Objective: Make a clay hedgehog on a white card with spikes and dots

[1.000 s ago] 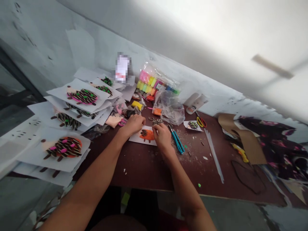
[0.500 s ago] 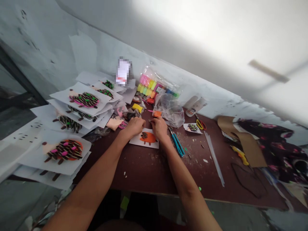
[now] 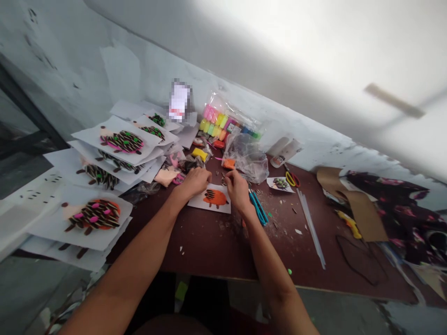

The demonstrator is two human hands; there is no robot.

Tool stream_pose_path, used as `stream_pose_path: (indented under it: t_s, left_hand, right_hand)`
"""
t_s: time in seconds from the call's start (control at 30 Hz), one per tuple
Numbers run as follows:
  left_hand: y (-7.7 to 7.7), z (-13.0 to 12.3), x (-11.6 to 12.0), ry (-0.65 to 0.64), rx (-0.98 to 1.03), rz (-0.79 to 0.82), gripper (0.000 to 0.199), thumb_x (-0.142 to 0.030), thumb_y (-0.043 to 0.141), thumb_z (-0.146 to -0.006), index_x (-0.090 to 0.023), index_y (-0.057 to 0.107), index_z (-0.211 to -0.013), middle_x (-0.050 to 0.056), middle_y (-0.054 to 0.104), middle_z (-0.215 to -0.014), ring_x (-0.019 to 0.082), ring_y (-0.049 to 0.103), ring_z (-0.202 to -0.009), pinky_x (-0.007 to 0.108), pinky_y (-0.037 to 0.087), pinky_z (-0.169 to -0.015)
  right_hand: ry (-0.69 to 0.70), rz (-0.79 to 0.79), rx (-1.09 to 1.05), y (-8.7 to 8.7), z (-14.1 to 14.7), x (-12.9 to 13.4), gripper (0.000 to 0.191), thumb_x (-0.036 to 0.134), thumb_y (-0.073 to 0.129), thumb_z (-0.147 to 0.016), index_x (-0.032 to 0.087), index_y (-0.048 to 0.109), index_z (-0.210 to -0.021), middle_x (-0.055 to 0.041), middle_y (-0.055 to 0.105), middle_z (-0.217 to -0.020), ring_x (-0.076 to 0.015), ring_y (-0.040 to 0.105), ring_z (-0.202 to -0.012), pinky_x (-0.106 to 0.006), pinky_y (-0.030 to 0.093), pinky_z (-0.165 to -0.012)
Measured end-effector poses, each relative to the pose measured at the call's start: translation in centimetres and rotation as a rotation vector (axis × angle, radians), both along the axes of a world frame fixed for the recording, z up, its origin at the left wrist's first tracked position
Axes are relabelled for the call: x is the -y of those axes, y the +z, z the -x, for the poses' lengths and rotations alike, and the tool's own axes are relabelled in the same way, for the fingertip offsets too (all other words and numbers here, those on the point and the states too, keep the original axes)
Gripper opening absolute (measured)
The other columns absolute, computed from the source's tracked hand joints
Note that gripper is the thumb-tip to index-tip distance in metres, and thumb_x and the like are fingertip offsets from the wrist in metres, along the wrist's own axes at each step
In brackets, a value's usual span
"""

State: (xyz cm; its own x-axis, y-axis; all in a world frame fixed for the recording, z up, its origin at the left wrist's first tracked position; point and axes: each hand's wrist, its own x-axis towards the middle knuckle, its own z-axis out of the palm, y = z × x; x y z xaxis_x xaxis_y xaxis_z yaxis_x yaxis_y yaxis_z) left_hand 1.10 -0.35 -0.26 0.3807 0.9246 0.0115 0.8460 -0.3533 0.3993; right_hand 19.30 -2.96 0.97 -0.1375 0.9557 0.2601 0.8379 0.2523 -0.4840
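A white paper card (image 3: 195, 204) lies on the dark red table with an orange clay hedgehog body (image 3: 219, 199) on it. Dark striped pieces like sunflower seeds (image 3: 210, 195) cover the body's left part. My left hand (image 3: 198, 180) rests at the card's upper left edge, its fingers curled together. Beyond the card's upper right corner, my right hand (image 3: 237, 187) has its fingertips pinched by a few loose seeds (image 3: 223, 178). What either hand holds is too small to see. Turquoise-handled scissors or pliers (image 3: 258, 208) lie right of my right wrist.
Finished hedgehog cards (image 3: 122, 139) are stacked at left. Behind are clay packs (image 3: 216, 125), a clear plastic bag (image 3: 246, 158) and a bottle (image 3: 286, 153). At right lie yellow-and-red-handled scissors (image 3: 291, 178), glue sticks (image 3: 310, 228) and a yellow glue gun (image 3: 349, 224).
My right hand has shifted slightly right and down, away from the card's top edge, uncovering loose seeds. My left hand stays nearly in place at the card.
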Motion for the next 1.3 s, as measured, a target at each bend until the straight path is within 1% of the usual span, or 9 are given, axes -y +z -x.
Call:
stream_pose_path:
  t_s: [0.07,0.13,0.2,0.27,0.37,0.5,0.6,1.03,1.3]
  left_hand:
    - [0.0,0.0,0.0,0.006,0.005,-0.008,0.026,-0.009,0.053,-0.083,-0.019,0.076,-0.092,0.011,0.076,-0.097,0.022,0.068,-0.096,0.031,0.049,-0.085]
    - [0.0,0.0,0.1,0.005,0.007,-0.021,0.026,-0.01,0.054,-0.083,-0.019,0.076,-0.091,0.01,0.076,-0.096,0.021,0.068,-0.095,0.029,0.049,-0.085]
    - [0.1,0.0,0.1,0.003,0.002,-0.024,0.026,-0.01,0.054,-0.082,-0.019,0.077,-0.091,0.01,0.076,-0.096,0.021,0.068,-0.094,0.029,0.048,-0.084]
    - [0.2,0.0,0.1,0.003,-0.002,-0.017,0.027,-0.01,0.053,-0.082,-0.019,0.077,-0.092,0.01,0.076,-0.097,0.021,0.068,-0.095,0.029,0.048,-0.084]
    - [0.3,0.0,0.1,0.002,0.001,-0.005,0.027,-0.011,0.053,-0.082,-0.019,0.077,-0.092,0.01,0.076,-0.097,0.022,0.068,-0.095,0.03,0.048,-0.084]
    - [0.2,0.0,0.1,0.001,0.006,-0.004,0.025,-0.012,0.054,-0.084,-0.019,0.077,-0.092,0.01,0.076,-0.097,0.021,0.067,-0.095,0.029,0.048,-0.085]
    - [0.1,0.0,0.0,0.003,0.002,-0.01,0.025,-0.012,0.055,-0.084,-0.02,0.077,-0.092,0.01,0.076,-0.097,0.021,0.067,-0.096,0.029,0.048,-0.086]
    - [0.5,0.0,0.3,-0.001,0.025,0.018,0.027,-0.009,0.052,-0.085,-0.018,0.076,-0.094,0.011,0.075,-0.099,0.024,0.066,-0.099,0.034,0.047,-0.088]
    - [0.2,0.0,0.2,0.002,0.03,-0.002,0.025,-0.01,0.053,-0.084,-0.019,0.075,-0.092,0.01,0.075,-0.098,0.022,0.066,-0.098,0.031,0.047,-0.087]
  right_hand:
    - [0.051,0.013,-0.119,0.2,0.0,1.6,0.019,0.022,0.052,-0.092,0.018,0.069,-0.099,-0.0044,0.073,-0.09,-0.0168,0.063,-0.076,-0.027,0.047,-0.073]
    - [0.09,0.031,-0.165,0.3,0.3,3.3,0.019,0.024,0.054,-0.092,0.019,0.072,-0.096,-0.003,0.073,-0.087,-0.0159,0.064,-0.074,-0.026,0.047,-0.071]
    - [0.113,0.015,-0.172,0.4,0.8,4.8,0.02,0.025,0.054,-0.093,0.02,0.073,-0.095,-0.0026,0.073,-0.084,-0.0155,0.063,-0.073,-0.025,0.048,-0.071]
    - [0.158,0.002,-0.151,0.4,1.2,6.0,0.02,0.025,0.054,-0.095,0.021,0.074,-0.094,-0.0044,0.072,-0.09,-0.0159,0.064,-0.079,-0.025,0.048,-0.073]
    - [0.186,0.002,-0.106,0.1,1.8,7.0,0.021,0.023,0.053,-0.097,0.021,0.074,-0.095,-0.0067,0.071,-0.093,-0.0171,0.064,-0.085,-0.026,0.048,-0.077]
    - [0.2,0.001,-0.018,-0.6,2.1,7.1,0.026,0.017,0.049,-0.098,0.022,0.074,-0.104,-0.007,0.071,-0.099,-0.0179,0.065,-0.093,-0.028,0.048,-0.083]
    - [0.208,-0.013,0.058,-0.9,2.2,7.1,0.028,0.017,0.048,-0.098,0.023,0.074,-0.107,-0.0057,0.071,-0.098,-0.0182,0.065,-0.092,-0.027,0.047,-0.082]
    - [0.178,-0.051,0.207,-1.4,2.4,6.8,0.027,0.025,0.05,-0.101,0.024,0.076,-0.105,-0.0047,0.064,-0.087,-0.0178,0.057,-0.083,-0.026,0.041,-0.075]
    - [0.188,-0.065,0.257,-1.1,2.7,6.8,0.027,0.024,0.049,-0.102,0.024,0.077,-0.099,-0.0041,0.064,-0.084,-0.017,0.055,-0.079,-0.025,0.039,-0.072]
